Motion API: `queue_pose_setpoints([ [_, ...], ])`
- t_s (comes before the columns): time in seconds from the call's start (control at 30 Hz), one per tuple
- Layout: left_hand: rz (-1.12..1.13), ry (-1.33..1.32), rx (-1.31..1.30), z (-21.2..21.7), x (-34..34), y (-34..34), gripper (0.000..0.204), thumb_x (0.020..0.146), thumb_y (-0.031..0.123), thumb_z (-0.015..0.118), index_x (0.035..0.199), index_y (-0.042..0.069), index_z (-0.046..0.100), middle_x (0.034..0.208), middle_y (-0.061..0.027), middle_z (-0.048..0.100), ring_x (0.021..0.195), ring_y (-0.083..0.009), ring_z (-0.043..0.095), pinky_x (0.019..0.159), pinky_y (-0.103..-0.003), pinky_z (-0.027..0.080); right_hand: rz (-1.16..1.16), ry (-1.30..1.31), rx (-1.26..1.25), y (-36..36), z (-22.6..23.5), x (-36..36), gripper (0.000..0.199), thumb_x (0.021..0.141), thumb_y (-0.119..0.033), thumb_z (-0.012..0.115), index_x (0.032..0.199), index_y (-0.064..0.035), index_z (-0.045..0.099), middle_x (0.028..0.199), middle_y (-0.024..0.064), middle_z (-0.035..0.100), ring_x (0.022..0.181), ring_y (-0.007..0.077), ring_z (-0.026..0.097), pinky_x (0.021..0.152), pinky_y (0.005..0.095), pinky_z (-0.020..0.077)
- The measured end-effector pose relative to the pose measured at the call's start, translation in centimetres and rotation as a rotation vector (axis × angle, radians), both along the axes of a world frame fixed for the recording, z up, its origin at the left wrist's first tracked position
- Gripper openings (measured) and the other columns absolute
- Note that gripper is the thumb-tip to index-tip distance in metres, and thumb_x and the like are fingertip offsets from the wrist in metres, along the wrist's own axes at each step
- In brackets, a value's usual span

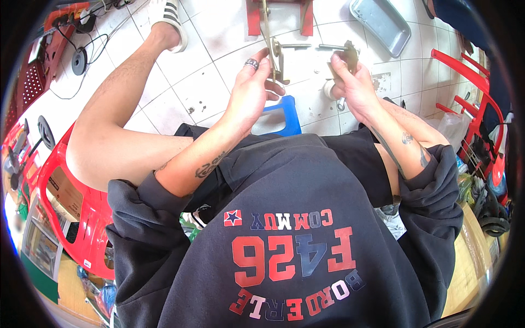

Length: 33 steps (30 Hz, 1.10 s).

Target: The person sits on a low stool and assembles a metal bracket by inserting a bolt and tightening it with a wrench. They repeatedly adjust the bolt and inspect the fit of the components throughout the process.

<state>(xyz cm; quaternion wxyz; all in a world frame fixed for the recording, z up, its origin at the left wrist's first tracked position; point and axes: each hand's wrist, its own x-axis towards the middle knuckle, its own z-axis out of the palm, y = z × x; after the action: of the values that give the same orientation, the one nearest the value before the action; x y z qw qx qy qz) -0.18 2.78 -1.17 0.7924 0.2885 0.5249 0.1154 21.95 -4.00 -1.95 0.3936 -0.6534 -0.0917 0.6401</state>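
Note:
My left hand (252, 87), a ring on one finger, is closed around the edge of an upright, narrow metal plate (267, 27). Its fingertips show on the plate's right side. A round hub with a dark metal rod (295, 46) sticks out rightward from this plate. Across a small gap, my right hand (354, 87) pinches a brass-coloured metal piece (351, 57). A second dark rod (331, 47) points left from that piece, roughly in line with the first. Below my right fingers are a white round part (328, 89) and a small metal ring end (340, 104); what they belong to is hidden.
A red metal stand (253, 21) is at the top, with a grey tray (406, 41) to its right on the tiled floor. A blue plastic stool (291, 117) is between my knees. Red chairs (82, 240) flank me, and cables (68, 41) lie top left.

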Motion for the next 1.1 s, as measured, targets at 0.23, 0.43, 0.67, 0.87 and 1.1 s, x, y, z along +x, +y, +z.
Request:
queue_pose_setpoints([
  [0.23, 0.048, -0.024, 0.019, -0.4, -0.2, -0.3, 0.045, 0.107, 0.031, 0.036, 0.145, 0.006, 0.034, 0.108, -0.0110, 0.059, 0.082, -0.0157, 0.061, 0.074, -0.029, 0.049, 0.004, 0.002, -0.006, 0.1, -0.1, -0.7, 0.033, 0.095, -0.032, 0.067, 0.111, -0.0076, 0.053, 0.065, -0.0106, 0.039, 0.048, 0.0004, 0.026, 0.043, 0.0211, 0.0203],
  [0.43, 0.208, -0.001, -0.029, 0.0, 0.2, -0.9, 0.033, 0.104, 0.033, 0.047, 0.117, 0.003, 0.040, 0.107, -0.0146, 0.059, 0.086, -0.0199, 0.066, 0.076, -0.032, 0.051, -0.039, -0.026, -0.012, -0.4, 0.1, -0.8, 0.035, 0.094, -0.032, 0.068, 0.112, -0.0069, 0.052, 0.064, -0.0105, 0.038, 0.047, 0.0007, 0.027, 0.043, 0.0212, 0.0206],
  [0.67, 0.205, 0.135, 0.095, 1.3, 0.8, -1.4, 0.033, 0.101, 0.031, 0.056, 0.108, 0.001, 0.046, 0.098, -0.0187, 0.066, 0.080, -0.0245, 0.072, 0.068, -0.031, 0.054, -0.107, 0.038, -0.077, -1.7, 1.3, -2.1, 0.036, 0.094, -0.032, 0.068, 0.113, -0.0077, 0.050, 0.063, -0.0095, 0.038, 0.046, 0.0010, 0.028, 0.041, 0.0215, 0.0209],
  [0.87, 0.230, 0.143, 0.186, 1.2, 0.8, -2.0, 0.028, 0.099, 0.028, 0.059, 0.098, 0.002, 0.048, 0.092, -0.0186, 0.068, 0.082, -0.0256, 0.073, 0.069, -0.031, 0.055, -0.086, -0.073, -0.026, -1.6, 1.2, -2.1, 0.038, 0.094, -0.031, 0.068, 0.115, -0.0049, 0.050, 0.063, -0.0089, 0.040, 0.046, 0.0006, 0.030, 0.040, 0.0217, 0.0221],
  [1.1, 0.243, 0.084, 0.188, 1.7, 0.8, -2.2, 0.019, 0.095, 0.010, 0.062, 0.099, -0.003, 0.048, 0.095, -0.0224, 0.068, 0.085, -0.0251, 0.072, 0.070, -0.031, 0.056, -0.025, -0.220, 0.055, -1.0, 1.0, -1.8, 0.034, 0.093, -0.031, 0.069, 0.109, -0.0054, 0.055, 0.066, -0.0078, 0.044, 0.049, 0.0009, 0.032, 0.043, 0.0214, 0.0243],
])
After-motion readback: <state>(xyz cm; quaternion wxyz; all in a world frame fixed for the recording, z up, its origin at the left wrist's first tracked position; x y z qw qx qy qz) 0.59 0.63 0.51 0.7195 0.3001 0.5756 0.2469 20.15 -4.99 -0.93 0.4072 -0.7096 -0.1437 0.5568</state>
